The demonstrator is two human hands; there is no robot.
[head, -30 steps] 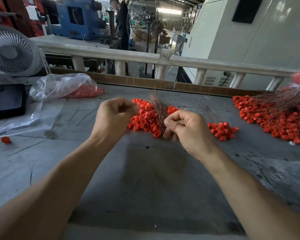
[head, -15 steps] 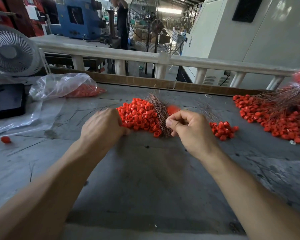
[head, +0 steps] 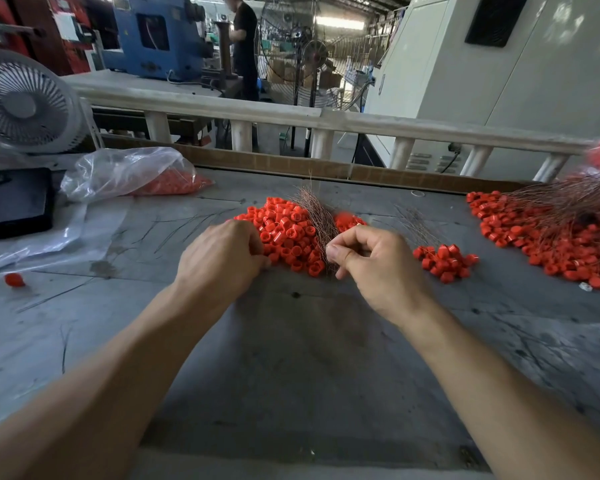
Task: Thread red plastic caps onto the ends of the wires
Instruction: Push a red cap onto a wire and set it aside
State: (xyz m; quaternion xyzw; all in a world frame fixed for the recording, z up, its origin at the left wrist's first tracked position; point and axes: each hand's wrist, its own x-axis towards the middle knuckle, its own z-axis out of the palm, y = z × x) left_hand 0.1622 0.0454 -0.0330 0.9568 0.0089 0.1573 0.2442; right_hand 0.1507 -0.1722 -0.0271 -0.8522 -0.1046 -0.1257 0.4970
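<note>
Two hands work beside the cap pile [head: 284,233]: right hand [head: 371,261] pinches wires [head: 321,216] ready for capping; left hand [head: 222,258] curls at the pile, grip hidden.

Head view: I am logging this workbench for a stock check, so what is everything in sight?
loose cap pile: many, red, table centre, by the left hand
wire bundle: one, coppery brown, standing out of that pile
small cap heap: one, red, right of the right hand
capped wires heap: one, red and brown, far right
bag of caps: one, clear, back left
stray cap: one, red, left edge
table fan: one, white, far left
black tray: one, under the fan
left hand: fingers curled at the pile's edge
right hand: fingers pinching at the wire bundle
</note>
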